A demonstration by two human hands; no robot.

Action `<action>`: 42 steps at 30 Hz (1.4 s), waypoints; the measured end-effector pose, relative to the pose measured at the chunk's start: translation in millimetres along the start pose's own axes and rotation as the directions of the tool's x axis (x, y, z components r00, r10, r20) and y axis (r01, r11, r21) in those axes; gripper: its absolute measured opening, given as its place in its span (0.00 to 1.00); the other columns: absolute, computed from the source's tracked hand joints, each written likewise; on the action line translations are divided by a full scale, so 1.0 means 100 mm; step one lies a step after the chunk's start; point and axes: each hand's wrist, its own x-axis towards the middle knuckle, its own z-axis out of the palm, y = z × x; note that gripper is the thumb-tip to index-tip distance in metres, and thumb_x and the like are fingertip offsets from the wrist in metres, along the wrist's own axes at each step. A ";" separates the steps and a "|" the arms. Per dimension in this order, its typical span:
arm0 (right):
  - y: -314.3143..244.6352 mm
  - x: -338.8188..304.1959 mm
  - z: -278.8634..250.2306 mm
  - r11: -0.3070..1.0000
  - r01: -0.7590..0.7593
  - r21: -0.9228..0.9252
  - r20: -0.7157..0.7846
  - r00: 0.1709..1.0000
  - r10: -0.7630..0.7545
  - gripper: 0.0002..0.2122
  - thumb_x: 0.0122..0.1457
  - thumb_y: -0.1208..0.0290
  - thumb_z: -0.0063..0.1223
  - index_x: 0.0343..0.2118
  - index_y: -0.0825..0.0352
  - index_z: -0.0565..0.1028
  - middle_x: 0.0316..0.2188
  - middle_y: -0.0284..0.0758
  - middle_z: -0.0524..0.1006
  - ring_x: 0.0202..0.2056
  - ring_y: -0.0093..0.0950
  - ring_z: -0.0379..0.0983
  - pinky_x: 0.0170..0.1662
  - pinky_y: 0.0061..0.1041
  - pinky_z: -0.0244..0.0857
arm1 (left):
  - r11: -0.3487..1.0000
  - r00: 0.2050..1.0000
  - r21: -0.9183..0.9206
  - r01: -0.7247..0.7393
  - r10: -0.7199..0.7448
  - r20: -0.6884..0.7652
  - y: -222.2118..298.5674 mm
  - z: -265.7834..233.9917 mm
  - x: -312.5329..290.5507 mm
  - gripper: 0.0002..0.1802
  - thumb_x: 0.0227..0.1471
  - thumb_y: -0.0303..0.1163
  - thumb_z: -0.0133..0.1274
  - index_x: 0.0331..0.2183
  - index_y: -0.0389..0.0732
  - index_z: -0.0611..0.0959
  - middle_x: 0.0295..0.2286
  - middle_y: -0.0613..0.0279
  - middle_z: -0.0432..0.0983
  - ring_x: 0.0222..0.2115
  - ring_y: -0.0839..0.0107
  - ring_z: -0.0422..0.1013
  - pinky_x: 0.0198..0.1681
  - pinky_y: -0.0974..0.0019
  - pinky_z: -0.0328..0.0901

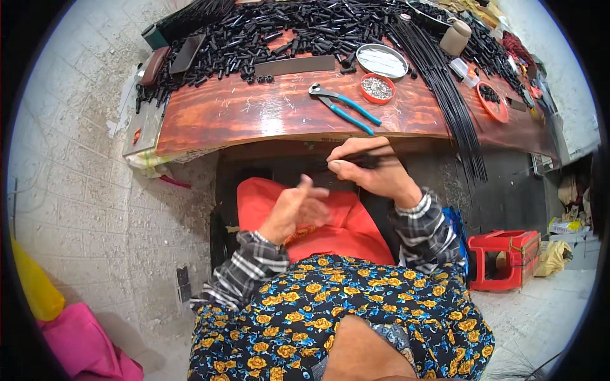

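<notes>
My left hand (293, 211) hovers over the red cloth (343, 238) on my lap, its fingers apart and slightly blurred, with nothing visible in it. Farther right and higher, my right hand (375, 168) is just in front of the table's edge. Its thumb and fingers are pinched together. Dark, blurred streaks show at its fingers, but what it holds is too smeared to name. Beyond it on the reddish wooden table (222, 120) lie pliers (346, 108) with blue handles, nearest to the right hand. A small red dish (377, 88) of tiny metal pieces stands behind the pliers.
A heap of black tubular parts (305, 38) covers the table's back. Long black rods (445, 89) overhang its front edge at right. A round metal tin (382, 61), a flat grey bar (295, 66) and a phone (189, 53) lie there too. A red stool (502, 260) stands right.
</notes>
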 end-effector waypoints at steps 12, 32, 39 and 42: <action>0.42 0.13 0.37 0.799 -0.518 -0.307 0.477 0.643 0.600 0.15 0.50 0.62 0.59 0.24 0.72 0.72 0.14 0.36 0.73 0.16 0.24 0.72 0.17 0.23 0.63 | 0.567 0.568 0.182 -0.803 0.821 -0.055 1.28 0.60 -0.07 0.19 0.59 0.33 0.47 0.50 0.37 0.72 0.31 0.62 0.75 0.29 0.74 0.73 0.35 0.68 0.71; -0.34 1.05 -0.18 0.863 -0.117 0.491 -0.144 0.967 0.212 0.07 0.46 0.76 0.65 0.29 0.70 0.79 0.18 0.25 0.73 0.15 0.09 0.60 0.17 0.09 0.50 | 0.488 0.582 0.438 -0.755 0.807 0.103 1.44 0.55 0.20 0.16 0.59 0.31 0.46 0.46 0.31 0.76 0.34 0.62 0.76 0.32 0.78 0.70 0.36 0.70 0.66; -0.37 1.10 -0.28 0.919 -0.178 0.352 -0.027 0.979 0.200 0.07 0.49 0.74 0.63 0.30 0.69 0.78 0.17 0.24 0.73 0.15 0.09 0.60 0.17 0.10 0.51 | 0.752 0.754 0.048 -0.657 0.657 0.033 1.67 0.58 0.20 0.19 0.58 0.41 0.47 0.37 0.33 0.79 0.28 0.62 0.76 0.25 0.77 0.72 0.28 0.73 0.66; -0.41 1.14 -0.36 0.966 -0.064 0.250 -0.058 0.995 0.081 0.07 0.51 0.73 0.61 0.32 0.70 0.78 0.22 0.28 0.75 0.22 0.13 0.68 0.25 0.12 0.62 | 0.772 0.773 0.061 -0.633 0.634 -0.008 1.72 0.61 0.20 0.18 0.57 0.44 0.48 0.34 0.37 0.80 0.26 0.64 0.76 0.24 0.78 0.72 0.26 0.74 0.66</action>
